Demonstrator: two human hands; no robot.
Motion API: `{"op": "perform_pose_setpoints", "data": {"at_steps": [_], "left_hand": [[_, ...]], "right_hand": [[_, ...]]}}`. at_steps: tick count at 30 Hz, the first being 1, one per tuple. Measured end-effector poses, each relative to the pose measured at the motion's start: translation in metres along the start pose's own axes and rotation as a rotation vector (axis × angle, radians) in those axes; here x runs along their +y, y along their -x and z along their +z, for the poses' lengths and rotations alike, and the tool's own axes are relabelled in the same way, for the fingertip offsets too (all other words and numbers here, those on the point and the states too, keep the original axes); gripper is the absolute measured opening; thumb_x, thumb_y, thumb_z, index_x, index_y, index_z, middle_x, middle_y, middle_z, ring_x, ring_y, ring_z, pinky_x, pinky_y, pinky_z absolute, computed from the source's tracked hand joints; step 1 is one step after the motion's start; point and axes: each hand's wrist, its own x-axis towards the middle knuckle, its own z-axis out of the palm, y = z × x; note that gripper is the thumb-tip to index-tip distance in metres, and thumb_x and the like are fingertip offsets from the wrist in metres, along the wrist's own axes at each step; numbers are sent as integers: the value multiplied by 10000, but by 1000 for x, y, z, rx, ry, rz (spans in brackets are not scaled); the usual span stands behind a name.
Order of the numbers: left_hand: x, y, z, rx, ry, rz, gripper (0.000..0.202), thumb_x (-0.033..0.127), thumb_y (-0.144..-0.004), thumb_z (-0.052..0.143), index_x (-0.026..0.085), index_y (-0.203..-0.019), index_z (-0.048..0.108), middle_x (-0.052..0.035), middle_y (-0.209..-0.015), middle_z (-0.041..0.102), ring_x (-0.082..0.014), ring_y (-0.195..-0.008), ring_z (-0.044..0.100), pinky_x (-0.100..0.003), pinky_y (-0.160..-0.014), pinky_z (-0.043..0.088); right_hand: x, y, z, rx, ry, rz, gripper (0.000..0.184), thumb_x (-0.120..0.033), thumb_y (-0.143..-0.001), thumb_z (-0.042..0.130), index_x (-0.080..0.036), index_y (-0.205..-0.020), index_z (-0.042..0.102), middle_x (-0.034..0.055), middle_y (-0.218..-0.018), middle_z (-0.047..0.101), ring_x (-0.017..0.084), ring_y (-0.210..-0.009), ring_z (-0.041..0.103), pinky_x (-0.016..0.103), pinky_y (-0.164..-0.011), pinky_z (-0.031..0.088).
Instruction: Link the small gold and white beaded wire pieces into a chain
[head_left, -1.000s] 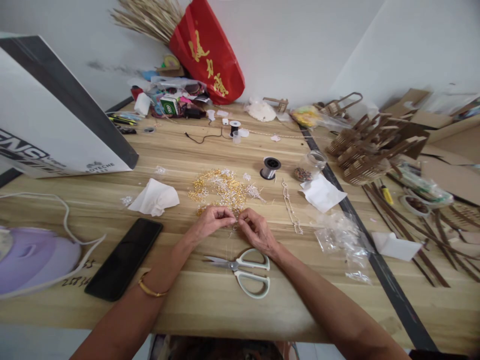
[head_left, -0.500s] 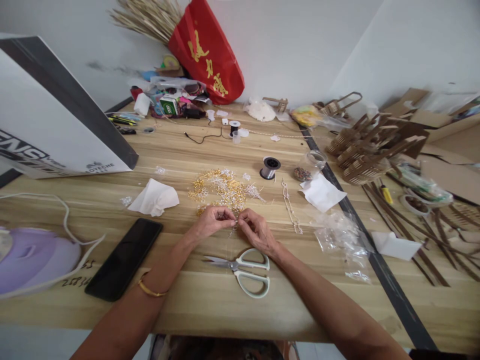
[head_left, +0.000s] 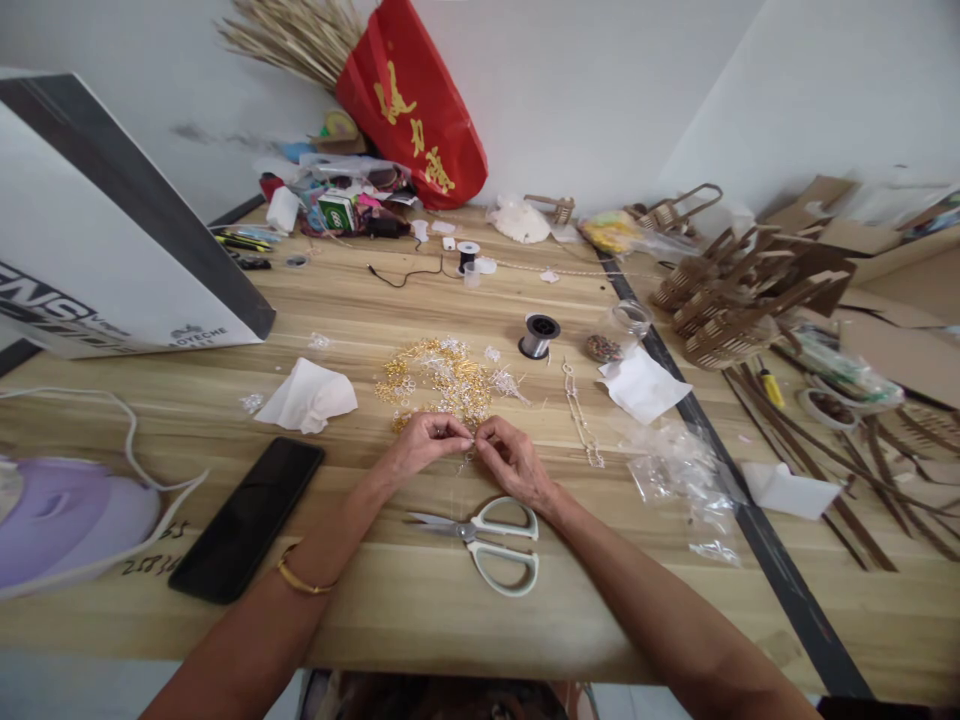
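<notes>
My left hand [head_left: 421, 446] and my right hand [head_left: 513, 462] meet fingertip to fingertip just above the wooden table [head_left: 390, 610]. Both pinch a tiny bead piece on a thin clear thread [head_left: 471, 447]; the piece is too small to name exactly. Right behind my fingers lies a heap of gold and clear beads [head_left: 441, 375]. White-handled scissors [head_left: 487, 540] rest on the table below my hands, blades pointing left. A gold bangle circles my left wrist.
A black phone [head_left: 249, 517] lies at the left, a crumpled tissue [head_left: 309, 396] behind it. A spool [head_left: 538, 336], a jar [head_left: 628, 322], a beaded strand [head_left: 582, 418] and plastic bags [head_left: 675, 470] lie at the right. Brown wooden cut-outs [head_left: 742, 290] crowd the far right; a red bag [head_left: 411, 100] stands at the back.
</notes>
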Motion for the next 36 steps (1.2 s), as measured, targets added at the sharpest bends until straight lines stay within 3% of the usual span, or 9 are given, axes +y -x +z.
{"op": "perform_pose_setpoints", "data": {"at_steps": [18, 36], "left_hand": [[-10, -1, 0, -46, -29, 39, 162, 280, -726, 647, 120, -738, 629, 14, -656, 576, -95, -615, 500, -205, -590, 378], [-9, 0, -2, -85, 58, 13, 167, 285, -740, 639, 123, -763, 603, 9, -677, 567, -96, -631, 509, -215, -611, 404]], "right_hand": [[-2, -2, -4, -60, -39, 57, 258, -384, -903, 446, -155, -817, 527, -1, -690, 511, 102, -589, 448, 211, -533, 362], [1, -2, -2, -57, -76, 66, 208, -356, -888, 484, -156, -873, 538, 3, -726, 537, 70, -499, 406, 192, -440, 306]]}}
